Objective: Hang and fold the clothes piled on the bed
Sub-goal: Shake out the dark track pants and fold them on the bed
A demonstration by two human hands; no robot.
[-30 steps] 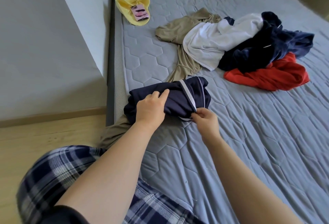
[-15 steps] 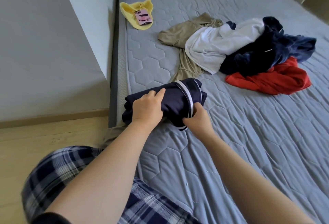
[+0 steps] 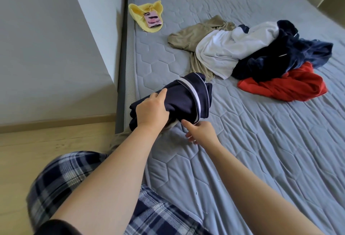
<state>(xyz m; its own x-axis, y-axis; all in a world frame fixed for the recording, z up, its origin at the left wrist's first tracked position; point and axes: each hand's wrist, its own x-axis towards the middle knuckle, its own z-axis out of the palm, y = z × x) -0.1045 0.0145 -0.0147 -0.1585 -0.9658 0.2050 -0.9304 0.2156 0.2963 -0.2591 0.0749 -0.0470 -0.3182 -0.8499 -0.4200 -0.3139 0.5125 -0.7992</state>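
Observation:
A folded navy garment with white piping lies near the bed's left edge on the grey quilted mattress. My left hand grips its near left side from above, fingers curled over the fabric. My right hand lies just below its lower right corner, fingers straight, the index tip touching the piped edge. A beige garment peeks out beneath the bundle. Further back lies the pile: a beige piece, a white one, a dark navy one and a red one.
A yellow cloth with a pink phone on it lies at the bed's far left corner. A grey wall and wooden floor border the bed on the left. My plaid-trousered knee rests at the bed's edge.
My right hand has let go of the piped edge and drawn back toward me, fingers straightening. The navy bundle has shifted slightly under my left hand.

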